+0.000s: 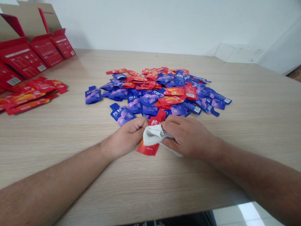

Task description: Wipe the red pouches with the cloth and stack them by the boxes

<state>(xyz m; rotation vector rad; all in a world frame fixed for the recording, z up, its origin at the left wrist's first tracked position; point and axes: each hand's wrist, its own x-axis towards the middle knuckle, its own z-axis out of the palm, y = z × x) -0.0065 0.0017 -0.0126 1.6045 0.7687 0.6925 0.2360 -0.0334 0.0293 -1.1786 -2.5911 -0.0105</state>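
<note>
Between my two hands, over the near middle of the table, is a red sachet (148, 150) with an orange print, tilted, its narrow neck pointing away from me. My left hand (128, 135) is closed on the sachet's left edge. My right hand (188, 134) is closed around a folded white cloth (153, 134), which lies across the middle of the sachet and covers part of it. Just beyond my hands spreads a mixed pile of red sachets (173, 91) and blue-purple sachets (150, 99). One blue sachet (122, 114) lies close to my left hand.
Several red cardboard boxes (22, 58) with raised flaps stand at the far left. In front of them lies a heap of red sachets (33, 94). A lone blue sachet (93, 95) is left of the pile. The wooden table (93, 181) meets a white wall (162, 23) behind.
</note>
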